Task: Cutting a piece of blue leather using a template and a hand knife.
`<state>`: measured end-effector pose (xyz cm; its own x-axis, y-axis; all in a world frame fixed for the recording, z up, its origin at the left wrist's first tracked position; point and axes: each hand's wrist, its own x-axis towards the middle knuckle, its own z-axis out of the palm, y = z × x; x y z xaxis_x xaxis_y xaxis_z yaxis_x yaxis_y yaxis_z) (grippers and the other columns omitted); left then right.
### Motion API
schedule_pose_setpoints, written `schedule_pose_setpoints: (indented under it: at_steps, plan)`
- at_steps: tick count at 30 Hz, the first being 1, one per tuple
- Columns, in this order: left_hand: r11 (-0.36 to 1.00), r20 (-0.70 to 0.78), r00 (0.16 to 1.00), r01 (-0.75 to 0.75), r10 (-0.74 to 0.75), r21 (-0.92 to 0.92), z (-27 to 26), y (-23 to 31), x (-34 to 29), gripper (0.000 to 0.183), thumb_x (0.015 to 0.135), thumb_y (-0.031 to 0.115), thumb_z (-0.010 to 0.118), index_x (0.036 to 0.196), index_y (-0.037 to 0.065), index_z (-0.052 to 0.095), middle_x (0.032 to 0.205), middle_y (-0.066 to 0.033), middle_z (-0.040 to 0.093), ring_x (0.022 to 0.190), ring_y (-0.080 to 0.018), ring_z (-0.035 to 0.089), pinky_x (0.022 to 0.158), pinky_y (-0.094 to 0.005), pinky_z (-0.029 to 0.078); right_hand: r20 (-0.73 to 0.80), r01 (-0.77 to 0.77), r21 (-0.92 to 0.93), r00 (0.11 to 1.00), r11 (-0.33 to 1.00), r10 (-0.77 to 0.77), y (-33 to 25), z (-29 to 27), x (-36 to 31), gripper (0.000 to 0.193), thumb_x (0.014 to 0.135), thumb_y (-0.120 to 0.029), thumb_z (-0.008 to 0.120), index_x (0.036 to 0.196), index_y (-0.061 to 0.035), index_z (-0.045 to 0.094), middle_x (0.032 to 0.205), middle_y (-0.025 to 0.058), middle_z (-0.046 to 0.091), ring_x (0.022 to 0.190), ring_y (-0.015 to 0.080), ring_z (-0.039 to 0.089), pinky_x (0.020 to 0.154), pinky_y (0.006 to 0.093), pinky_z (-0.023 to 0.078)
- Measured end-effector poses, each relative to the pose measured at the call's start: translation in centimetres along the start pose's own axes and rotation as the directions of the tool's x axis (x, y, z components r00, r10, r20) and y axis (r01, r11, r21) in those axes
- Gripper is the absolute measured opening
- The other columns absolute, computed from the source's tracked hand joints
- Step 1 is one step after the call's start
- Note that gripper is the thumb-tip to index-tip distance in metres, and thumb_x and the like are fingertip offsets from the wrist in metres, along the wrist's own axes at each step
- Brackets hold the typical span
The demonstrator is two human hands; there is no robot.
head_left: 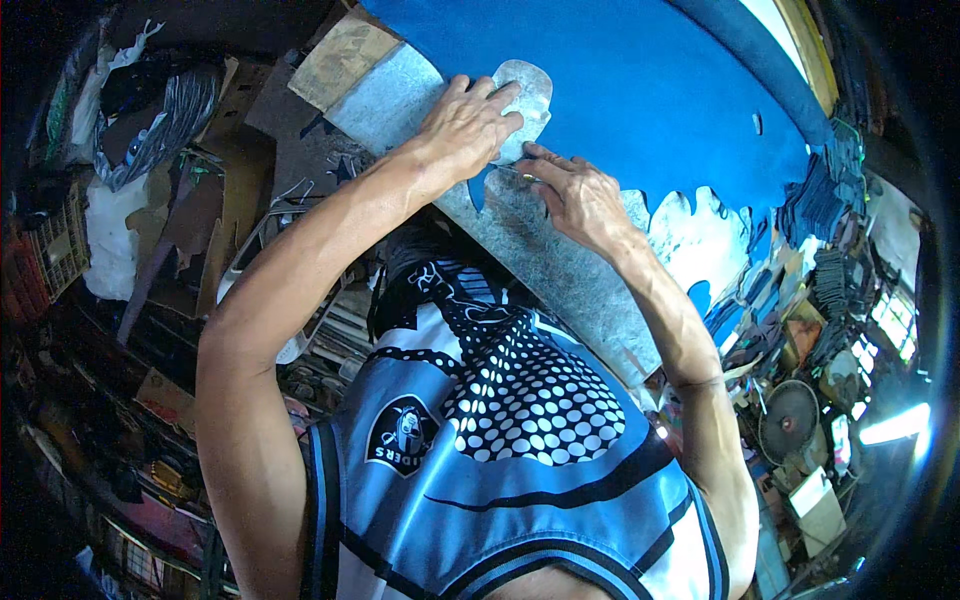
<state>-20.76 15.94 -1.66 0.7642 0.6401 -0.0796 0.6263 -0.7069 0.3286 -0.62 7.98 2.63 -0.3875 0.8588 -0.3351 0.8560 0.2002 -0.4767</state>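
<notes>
Stretching across the upper half of the frame, a large sheet of bright blue felt-like material [640,90] lies flat on a grey speckled worktop [560,270], its lower edge scalloped where shapes have been cut away, leaving pale gaps toward the right centre. A rolled length of darker blue fabric [760,50] runs along the sheet's far edge at upper right. Both of the person's bare forearms rise from the lower edge and meet at upper centre, above a light blue sleeveless jersey with black trim [520,480] and a black scarf printed with white dots [520,390] filling the lower middle. A thin grey shoe-sole-shaped template [530,95] rests at the blue sheet's near edge in the upper centre. The left hand [470,125] lies on the template with fingers spread and pressed flat, pinning it down. Just beside it, lower and to the right, the right hand [575,195] has its fingers bunched together, pinching a slim metallic tool [515,172] whose tip meets the template's lower edge; what kind of tool it is cannot be told. Stacked dark blue cut pieces [810,200] sit at the right edge, a round fan [788,420] at lower right, and cardboard scraps [240,170] fill the upper left.
</notes>
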Motion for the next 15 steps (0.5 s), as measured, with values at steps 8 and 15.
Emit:
schedule_pose_setpoints:
  at_steps: [8, 15]
  plan:
    - [1.000, 0.013, 1.000, 0.012, -0.012, 0.005, -0.3, 0.1, -0.2, 0.039, 0.074, 0.021, 0.081, 0.110, 0.012, 0.070, 0.148, -0.0109, 0.048, 0.123, -0.0288, 0.050, 0.099, -0.0441, 0.040, 0.111, 0.148, -0.070, 0.984, 0.986, -0.140, 1.7, -1.6, 1.2, 0.030, 0.091, -0.012, 0.061, 0.121, -0.0177, 0.065, 0.136, 0.0019, 0.061, 0.111, 0.0310, 0.065, 0.093, 0.0435, 0.055]
    - [0.999, -0.030, 0.998, 0.049, -0.049, 0.013, -0.4, 0.9, -0.1, 0.035, 0.078, 0.020, 0.078, 0.109, 0.009, 0.068, 0.146, -0.0111, 0.048, 0.120, -0.0293, 0.050, 0.097, -0.0441, 0.040, 0.108, 0.186, -0.196, 0.980, 0.963, -0.167, 2.4, -2.4, 1.5, 0.032, 0.093, -0.021, 0.063, 0.125, -0.0251, 0.066, 0.146, 0.0144, 0.050, 0.116, 0.0370, 0.063, 0.097, 0.0453, 0.053]
